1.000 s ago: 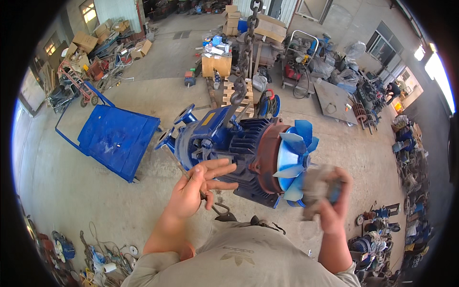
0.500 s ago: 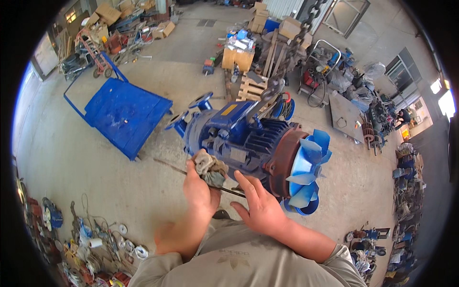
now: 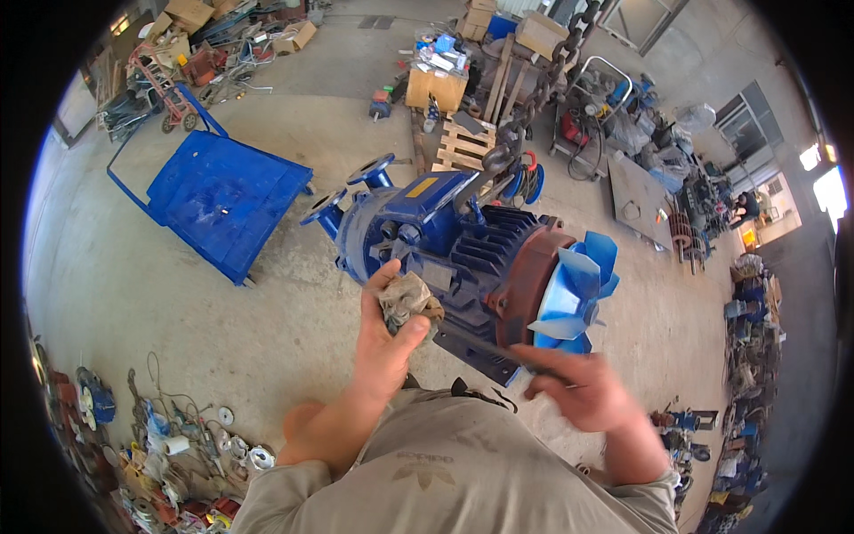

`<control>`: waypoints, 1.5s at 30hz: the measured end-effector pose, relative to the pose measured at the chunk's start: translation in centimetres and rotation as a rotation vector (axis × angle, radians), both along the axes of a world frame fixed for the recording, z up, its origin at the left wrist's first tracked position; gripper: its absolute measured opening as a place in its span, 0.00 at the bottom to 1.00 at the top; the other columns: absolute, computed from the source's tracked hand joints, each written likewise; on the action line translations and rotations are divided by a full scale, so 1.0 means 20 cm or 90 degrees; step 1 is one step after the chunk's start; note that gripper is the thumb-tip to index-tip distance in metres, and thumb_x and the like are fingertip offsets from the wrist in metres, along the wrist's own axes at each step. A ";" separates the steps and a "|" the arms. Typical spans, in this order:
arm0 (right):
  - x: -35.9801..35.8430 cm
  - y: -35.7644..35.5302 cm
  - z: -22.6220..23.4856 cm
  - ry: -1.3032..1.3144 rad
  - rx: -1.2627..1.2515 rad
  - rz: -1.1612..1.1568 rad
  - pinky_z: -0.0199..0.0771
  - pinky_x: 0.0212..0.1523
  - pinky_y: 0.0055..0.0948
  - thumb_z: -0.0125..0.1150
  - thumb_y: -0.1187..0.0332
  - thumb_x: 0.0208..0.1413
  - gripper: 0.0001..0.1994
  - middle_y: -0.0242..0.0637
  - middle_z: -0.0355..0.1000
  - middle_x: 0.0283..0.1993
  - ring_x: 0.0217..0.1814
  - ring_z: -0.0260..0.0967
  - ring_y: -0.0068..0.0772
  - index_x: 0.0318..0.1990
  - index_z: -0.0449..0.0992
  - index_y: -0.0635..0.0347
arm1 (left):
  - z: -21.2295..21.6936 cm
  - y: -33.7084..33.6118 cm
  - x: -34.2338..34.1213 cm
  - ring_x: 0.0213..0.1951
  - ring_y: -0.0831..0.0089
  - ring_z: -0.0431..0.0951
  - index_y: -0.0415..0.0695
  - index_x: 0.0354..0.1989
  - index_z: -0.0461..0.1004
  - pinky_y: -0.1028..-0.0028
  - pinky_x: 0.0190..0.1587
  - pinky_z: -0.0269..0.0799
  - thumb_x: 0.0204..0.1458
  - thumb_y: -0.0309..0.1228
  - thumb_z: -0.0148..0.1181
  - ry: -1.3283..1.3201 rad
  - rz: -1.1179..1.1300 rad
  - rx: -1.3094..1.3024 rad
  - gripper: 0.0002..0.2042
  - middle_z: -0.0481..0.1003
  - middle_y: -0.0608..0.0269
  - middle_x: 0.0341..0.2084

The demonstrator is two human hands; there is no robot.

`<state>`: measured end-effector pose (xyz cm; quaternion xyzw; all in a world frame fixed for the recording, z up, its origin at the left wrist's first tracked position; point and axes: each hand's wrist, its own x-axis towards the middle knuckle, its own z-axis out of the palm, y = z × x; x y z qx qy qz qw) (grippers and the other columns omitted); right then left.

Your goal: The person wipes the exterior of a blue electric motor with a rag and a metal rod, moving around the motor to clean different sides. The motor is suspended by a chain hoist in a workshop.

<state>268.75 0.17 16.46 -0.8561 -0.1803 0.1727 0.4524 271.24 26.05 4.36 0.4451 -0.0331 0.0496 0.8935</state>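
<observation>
My left hand is closed around a crumpled, dirty grey-brown rag, in front of the motor's side. A thin dark rod runs from the rag toward my right hand. That hand, smeared by motion, has its fingers closed on the rod's right end below the fan. Just beyond both hands a large blue electric motor hangs from a heavy chain. It has a brown end ring, a light-blue bladed fan at the right and flanged pipe ends at the left.
A blue flatbed trolley stands at the left. Behind the motor are a wooden pallet, a cardboard box and a wheeled machine. Loose parts lie on the floor at lower left, and more line the right wall.
My right hand has moved right and down and now grips the rod, which has slid rightward through the rag. My left hand has risen slightly with the rag. The view has shifted a little.
</observation>
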 end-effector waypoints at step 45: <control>0.35 0.17 0.58 -0.182 -0.699 0.202 0.68 0.21 0.37 0.65 0.75 0.42 0.30 0.30 0.67 0.21 0.18 0.67 0.37 0.58 0.80 0.49 | -0.34 -0.11 0.30 0.61 0.48 0.69 0.43 0.68 0.66 0.57 0.61 0.69 0.46 0.23 0.76 -0.151 -0.020 0.544 0.37 0.61 0.49 0.63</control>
